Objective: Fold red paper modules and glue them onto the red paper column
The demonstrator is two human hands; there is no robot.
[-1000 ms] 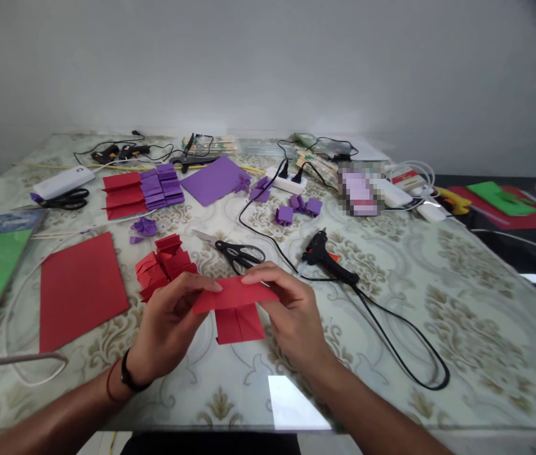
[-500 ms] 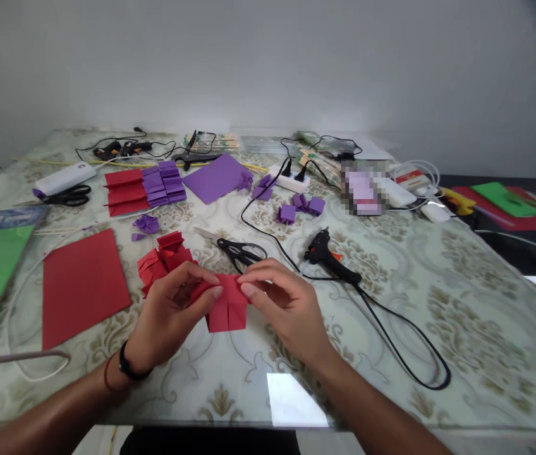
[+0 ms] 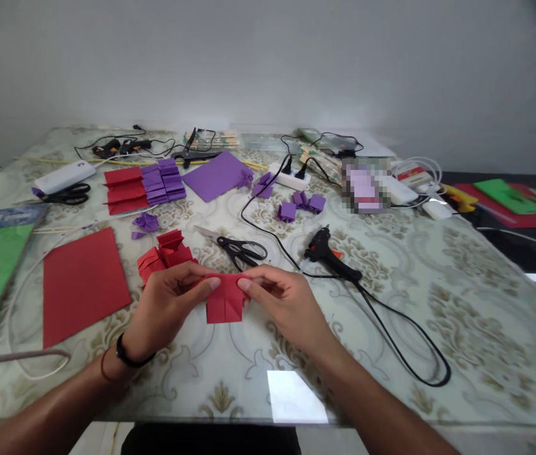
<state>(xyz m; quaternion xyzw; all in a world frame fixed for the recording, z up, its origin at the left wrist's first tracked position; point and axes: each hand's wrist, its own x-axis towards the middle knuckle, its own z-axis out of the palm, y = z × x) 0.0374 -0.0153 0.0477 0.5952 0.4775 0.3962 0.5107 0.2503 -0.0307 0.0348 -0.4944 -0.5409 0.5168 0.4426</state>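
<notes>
The small folded red paper piece was held just above the near middle of the patterned glass-topped table. It was pinched along its upper edge by the left hand on its left and the right hand on its right, both clamped on it with fingertips nearly meeting. The fold was judged best made with the edges lined up first and the crease pressed evenly outward from the centre, so that the thin paper was neither skewed nor torn.

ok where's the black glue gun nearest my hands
In the head view, the black hot glue gun lies right of centre, just beyond the right hand, right of the black-handled scissors.
</notes>
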